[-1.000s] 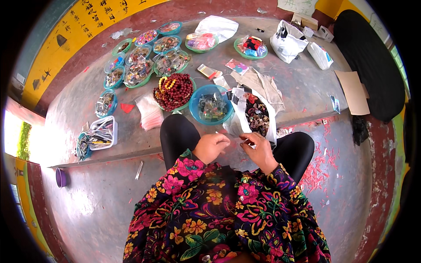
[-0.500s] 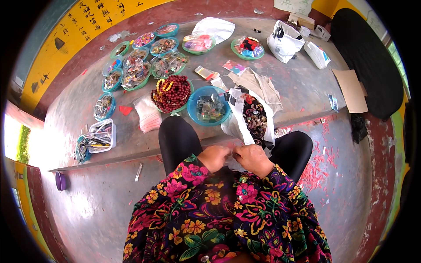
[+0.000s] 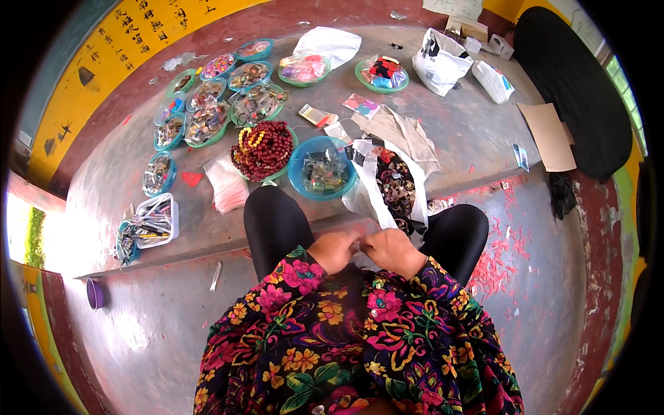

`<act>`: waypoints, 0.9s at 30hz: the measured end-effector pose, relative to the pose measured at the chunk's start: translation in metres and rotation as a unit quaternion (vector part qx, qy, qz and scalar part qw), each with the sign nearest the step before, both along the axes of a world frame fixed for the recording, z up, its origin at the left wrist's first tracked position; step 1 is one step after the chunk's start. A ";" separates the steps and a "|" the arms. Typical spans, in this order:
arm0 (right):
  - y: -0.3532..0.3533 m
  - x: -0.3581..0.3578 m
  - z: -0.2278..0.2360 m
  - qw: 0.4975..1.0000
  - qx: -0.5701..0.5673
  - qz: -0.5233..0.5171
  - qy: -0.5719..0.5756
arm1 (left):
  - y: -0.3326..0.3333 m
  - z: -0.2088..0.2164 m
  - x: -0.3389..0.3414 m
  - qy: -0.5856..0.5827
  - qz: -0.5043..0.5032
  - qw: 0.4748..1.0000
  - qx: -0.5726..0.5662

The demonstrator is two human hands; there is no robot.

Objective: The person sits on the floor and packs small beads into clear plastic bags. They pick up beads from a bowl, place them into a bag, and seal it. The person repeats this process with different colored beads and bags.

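The fingers of both hands are bent and drawn close together, the tips meeting with almost no gap. The left hand point(image 3: 334, 250) and the right hand point(image 3: 394, 250) pinch a thin piece of clear plastic point(image 3: 362, 259) between them; it lies at the fingertips and shows just below them, mostly hidden by the knuckles, so its full shape I cannot tell. The hands are between the two bent knees, in front of the flowered shirt point(image 3: 332, 315). Just beyond the right hand stands an open white bag point(image 3: 361, 188) filled with small dark things. Left of it, near its rim, sits a blue bowl point(image 3: 293, 171) of small packets, then a heap of dark red beads point(image 3: 263, 151) and a stack of plastic sleeves point(image 3: 227, 188). Red scraps point(image 3: 499, 257) litter the floor on the right.
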State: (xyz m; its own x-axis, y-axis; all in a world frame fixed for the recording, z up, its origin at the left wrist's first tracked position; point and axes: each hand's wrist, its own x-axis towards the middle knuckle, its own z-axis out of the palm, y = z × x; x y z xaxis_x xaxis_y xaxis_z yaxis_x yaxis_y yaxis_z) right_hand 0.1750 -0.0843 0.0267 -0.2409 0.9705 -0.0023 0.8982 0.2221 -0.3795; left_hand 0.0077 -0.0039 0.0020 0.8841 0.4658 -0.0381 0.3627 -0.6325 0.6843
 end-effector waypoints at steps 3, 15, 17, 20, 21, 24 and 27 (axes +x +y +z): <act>-0.001 0.003 -0.008 0.999 0.051 0.010 0.008 | 0.001 -0.001 -0.001 -0.035 0.005 0.999 -0.005; 0.006 0.000 -0.002 0.997 0.070 -0.004 0.020 | 0.002 -0.004 -0.006 -0.135 0.052 0.989 -0.020; 0.012 -0.001 0.009 0.986 0.106 -0.029 0.127 | 0.006 -0.004 -0.009 -0.131 0.064 0.989 -0.020; 0.031 0.017 0.000 0.937 0.109 -0.156 0.294 | 0.011 0.002 -0.012 -0.139 0.113 0.984 -0.008; 0.040 0.029 -0.012 0.908 0.101 -0.211 0.348 | 0.011 0.004 -0.013 -0.142 0.127 0.981 -0.034; 0.075 0.090 -0.067 0.876 0.018 -0.344 0.337 | 0.014 0.006 -0.016 -0.163 0.154 0.971 -0.079; 0.092 0.116 -0.123 0.944 -0.011 -0.320 0.085 | 0.015 0.003 -0.017 -0.148 0.156 0.973 -0.088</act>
